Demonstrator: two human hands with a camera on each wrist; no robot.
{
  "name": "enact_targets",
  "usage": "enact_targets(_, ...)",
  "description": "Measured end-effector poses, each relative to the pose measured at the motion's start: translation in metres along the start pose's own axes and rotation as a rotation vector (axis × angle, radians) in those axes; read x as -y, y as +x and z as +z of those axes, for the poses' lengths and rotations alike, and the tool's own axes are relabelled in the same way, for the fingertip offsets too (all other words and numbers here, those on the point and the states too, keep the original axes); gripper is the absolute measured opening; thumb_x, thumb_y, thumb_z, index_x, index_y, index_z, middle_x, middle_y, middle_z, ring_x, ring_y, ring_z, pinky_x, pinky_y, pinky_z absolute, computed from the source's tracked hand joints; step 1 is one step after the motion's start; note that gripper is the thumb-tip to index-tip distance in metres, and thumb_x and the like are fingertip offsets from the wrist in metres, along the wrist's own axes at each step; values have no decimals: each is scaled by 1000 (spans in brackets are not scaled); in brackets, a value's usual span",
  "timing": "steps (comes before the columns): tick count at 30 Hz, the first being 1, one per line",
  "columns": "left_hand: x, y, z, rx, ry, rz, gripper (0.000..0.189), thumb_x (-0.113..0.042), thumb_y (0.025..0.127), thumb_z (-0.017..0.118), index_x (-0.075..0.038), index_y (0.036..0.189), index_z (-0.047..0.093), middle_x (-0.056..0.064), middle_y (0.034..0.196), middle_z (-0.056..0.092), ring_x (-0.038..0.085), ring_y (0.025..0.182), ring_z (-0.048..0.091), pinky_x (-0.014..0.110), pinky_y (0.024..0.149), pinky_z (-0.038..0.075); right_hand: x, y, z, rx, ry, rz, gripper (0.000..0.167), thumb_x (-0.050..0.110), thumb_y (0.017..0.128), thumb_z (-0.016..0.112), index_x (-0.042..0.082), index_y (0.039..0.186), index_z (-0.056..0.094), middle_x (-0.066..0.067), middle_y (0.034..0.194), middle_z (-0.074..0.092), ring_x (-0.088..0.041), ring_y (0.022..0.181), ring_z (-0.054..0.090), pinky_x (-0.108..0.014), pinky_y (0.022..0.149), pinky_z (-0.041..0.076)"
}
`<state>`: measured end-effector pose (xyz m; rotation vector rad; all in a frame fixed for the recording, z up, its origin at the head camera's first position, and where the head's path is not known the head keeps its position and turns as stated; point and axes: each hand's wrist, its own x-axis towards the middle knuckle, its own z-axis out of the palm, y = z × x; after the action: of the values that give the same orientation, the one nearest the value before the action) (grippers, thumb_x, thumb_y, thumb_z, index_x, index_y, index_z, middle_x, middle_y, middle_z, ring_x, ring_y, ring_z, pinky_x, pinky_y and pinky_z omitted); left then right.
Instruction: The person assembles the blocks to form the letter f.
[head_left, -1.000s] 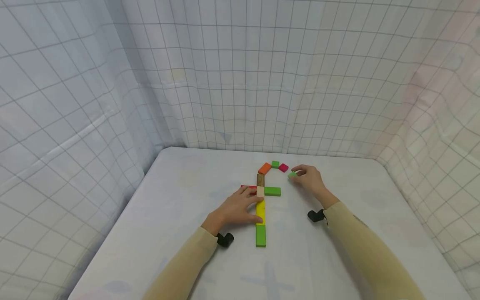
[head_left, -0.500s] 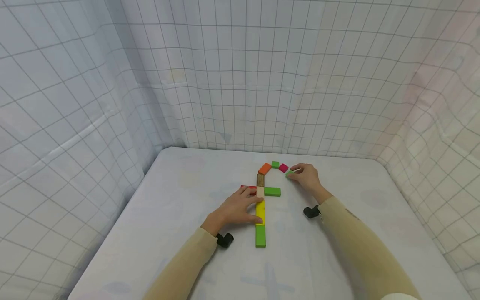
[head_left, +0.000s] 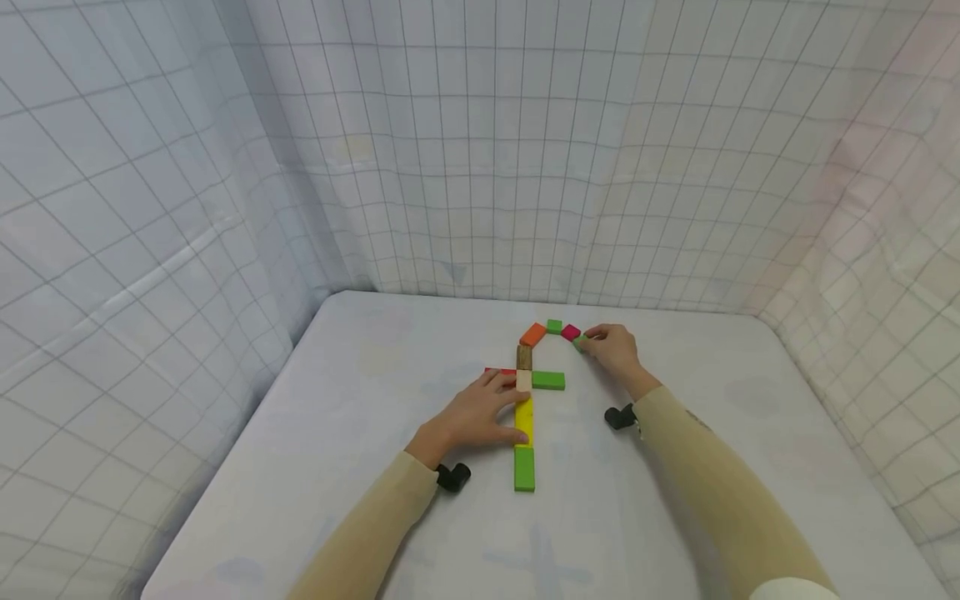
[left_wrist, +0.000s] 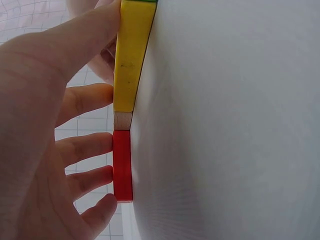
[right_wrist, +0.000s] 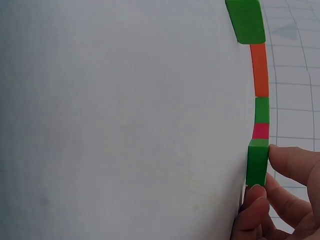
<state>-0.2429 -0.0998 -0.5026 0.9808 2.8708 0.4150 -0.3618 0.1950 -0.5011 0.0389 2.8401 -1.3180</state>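
Observation:
My right hand [head_left: 615, 350] pinches a small green block [right_wrist: 257, 165] against or very near a pink block [head_left: 571, 332]; whether they touch is hard to tell. A green block [head_left: 554, 327], an orange block [head_left: 533, 335] and a brown block [head_left: 524, 357] continue the curve leftward and down. Below come a plain wood block [head_left: 523, 381], a yellow block [head_left: 527, 423] and a long green block [head_left: 523, 469]. My left hand [head_left: 476, 414] rests its extended fingertips on the yellow block and the red block [left_wrist: 122, 165], which the fingers partly cover in the head view.
Another long green block [head_left: 548, 381] sticks out rightward from the plain wood block. All lie on a white-covered table [head_left: 360, 350]. Behind and beside it hang white curtains [head_left: 480, 208] with a grid pattern. Each wrist wears a small black camera [head_left: 453, 477].
My right hand has moved left and slightly up, bringing the green block from apart to beside the pink one. The left hand keeps its place on the blocks; the head view shifts slightly.

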Motion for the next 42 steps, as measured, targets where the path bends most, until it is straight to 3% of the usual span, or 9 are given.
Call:
enact_targets(30, -7, -2, -8, 23, 24, -17, 79, -72, 84, 65, -31, 149, 50, 5, 158, 34, 29, 144, 30, 45, 114, 33, -2, 3, 1, -4, -29, 7, 35, 31, 94, 70, 9, 120, 70, -15, 110, 66, -25, 88, 62, -33, 70, 50)
enact_targets(42, -9, 0, -7, -34, 46, 3, 67, -65, 90, 63, -26, 144, 56, 6, 153, 42, 29, 141, 35, 45, 117, 30, 3, -2, 0, -5, -28, 17, 35, 31, 95, 70, 7, 121, 69, -16, 111, 66, -24, 86, 62, -31, 69, 50)
